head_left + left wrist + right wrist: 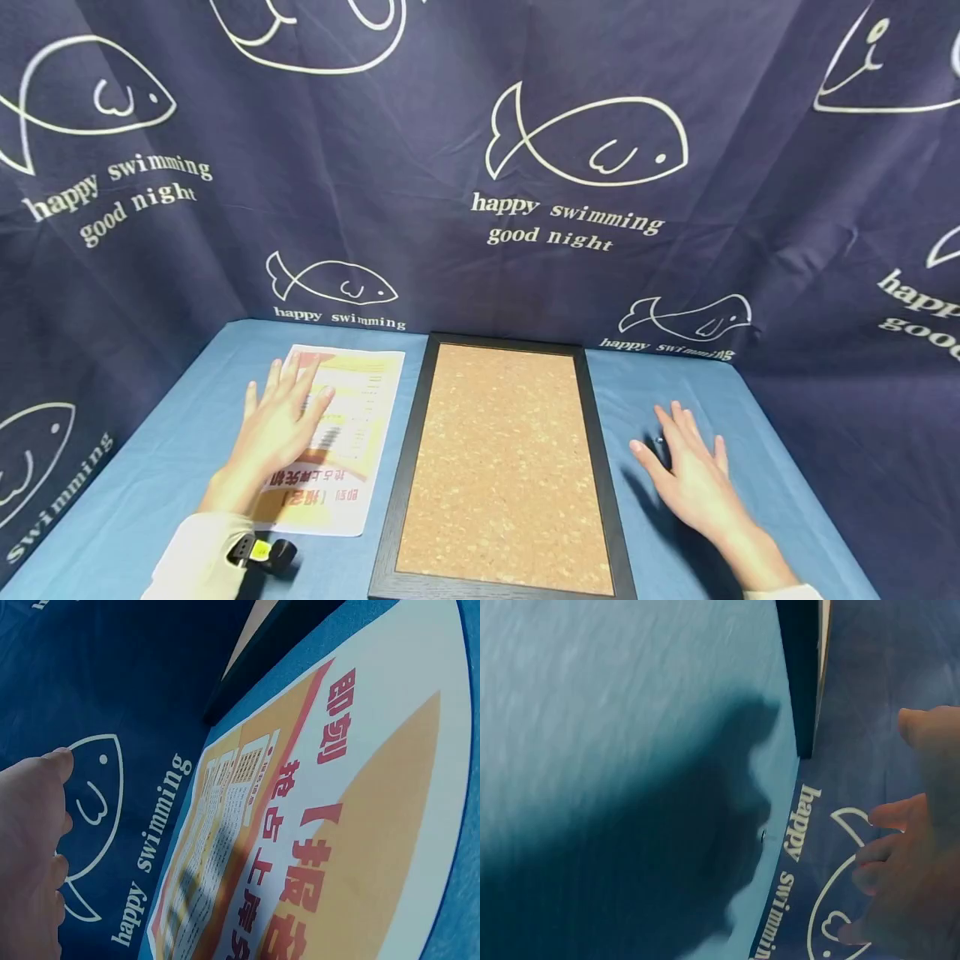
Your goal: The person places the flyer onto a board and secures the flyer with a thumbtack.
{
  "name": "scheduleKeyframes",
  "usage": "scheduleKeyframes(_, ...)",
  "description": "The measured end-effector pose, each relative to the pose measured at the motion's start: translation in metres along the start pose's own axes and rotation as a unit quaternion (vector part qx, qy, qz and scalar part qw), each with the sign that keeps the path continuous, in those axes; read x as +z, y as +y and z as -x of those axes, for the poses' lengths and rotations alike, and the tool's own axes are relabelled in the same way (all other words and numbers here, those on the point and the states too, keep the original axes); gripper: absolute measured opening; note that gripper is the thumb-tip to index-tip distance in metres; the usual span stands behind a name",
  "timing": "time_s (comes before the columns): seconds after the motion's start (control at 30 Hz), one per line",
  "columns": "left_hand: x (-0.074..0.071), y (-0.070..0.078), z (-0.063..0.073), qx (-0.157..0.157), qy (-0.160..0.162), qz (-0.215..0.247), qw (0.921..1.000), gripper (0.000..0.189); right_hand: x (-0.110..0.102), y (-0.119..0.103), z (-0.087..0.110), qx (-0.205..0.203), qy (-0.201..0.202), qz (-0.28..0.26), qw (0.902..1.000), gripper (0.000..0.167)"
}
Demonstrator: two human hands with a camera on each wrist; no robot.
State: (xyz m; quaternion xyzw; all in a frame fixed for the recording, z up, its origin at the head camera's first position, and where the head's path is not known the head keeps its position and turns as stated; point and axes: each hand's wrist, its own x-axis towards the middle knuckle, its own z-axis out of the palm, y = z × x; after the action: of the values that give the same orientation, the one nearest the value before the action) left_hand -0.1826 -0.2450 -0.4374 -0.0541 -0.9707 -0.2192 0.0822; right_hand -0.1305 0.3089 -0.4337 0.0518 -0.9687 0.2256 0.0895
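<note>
My left hand (279, 425), fingers spread, hovers over a printed paper sheet (367, 417) and casts a shadow on it. The sheet has yellow, orange and red print with large red characters, and the hand covers part of its left side. A cork board (510, 467) in a black frame (602, 483) lies between the two hands. My right hand (693, 479) hangs above the blue table to the right of the board, fingers extended and holding nothing. A tiny shiny item (763, 835) lies on the cloth within that hand's shadow.
A blue cloth covers the table (637, 375). Dark blue curtains (585, 283) printed with white fish and lettering enclose the back and both sides. A black and yellow strap device (261, 552) sits at the left wrist.
</note>
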Motion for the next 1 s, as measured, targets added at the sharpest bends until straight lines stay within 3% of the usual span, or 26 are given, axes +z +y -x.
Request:
scheduleKeyframes(0.4,-0.011,-0.007,0.011,-0.021,0.013,0.105,0.9942,0.067,0.007,-0.03,0.002,-0.027,0.019,-0.086,0.9958,0.066)
scheduleKeyframes(0.67,-0.018,-0.009,0.016,-0.066,0.019,0.212,0.9748,0.068,0.009,-0.048,0.003,-0.002,0.013,-0.139,0.9902,0.059)
scheduleKeyframes(0.83,-0.02,-0.009,0.013,-0.062,0.047,0.271,0.9596,0.066,0.012,-0.061,0.006,0.009,0.008,-0.209,0.9778,0.051)
scheduleKeyframes(1.0,-0.023,-0.013,0.01,-0.086,0.063,0.283,0.953,0.067,0.016,-0.074,0.006,0.019,-0.005,-0.281,0.9595,0.045)
